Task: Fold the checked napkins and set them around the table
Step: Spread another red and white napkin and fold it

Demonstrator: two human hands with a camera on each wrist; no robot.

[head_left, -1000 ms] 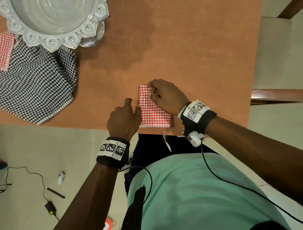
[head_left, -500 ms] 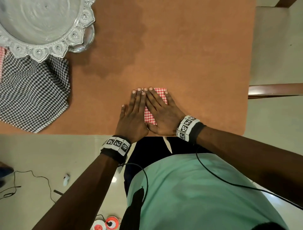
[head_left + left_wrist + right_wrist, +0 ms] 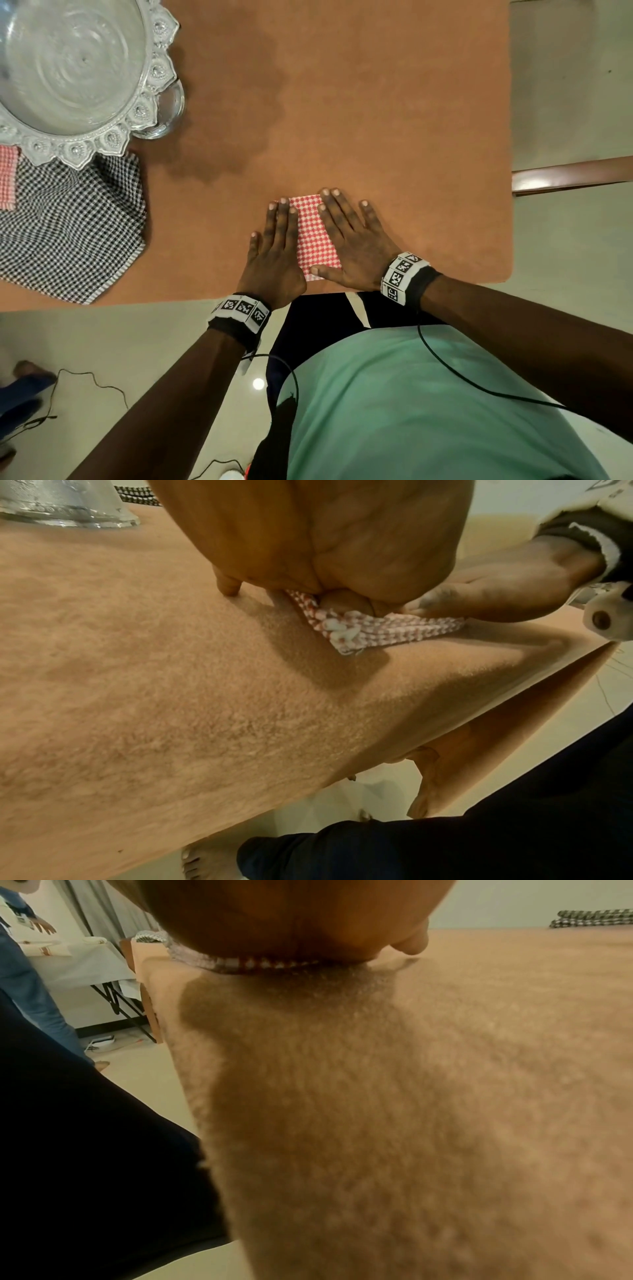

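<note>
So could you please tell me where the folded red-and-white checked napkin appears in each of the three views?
Head: folded red-and-white checked napkin lies centre, between the flat left hand and right hand.
Left wrist: upper centre-right, under the palm.
Right wrist: thin strip at top, under the palm.
Shared landmark: the brown felt tabletop.

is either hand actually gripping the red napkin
No. The left hand and right hand press flat on the folded red checked napkin, one along each side.

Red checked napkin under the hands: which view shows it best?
The head view: the folded red checked napkin shows from above between the flat left hand and right hand. The left wrist view shows only one frayed corner; the right wrist view, just a thin edge under the palm.
</note>
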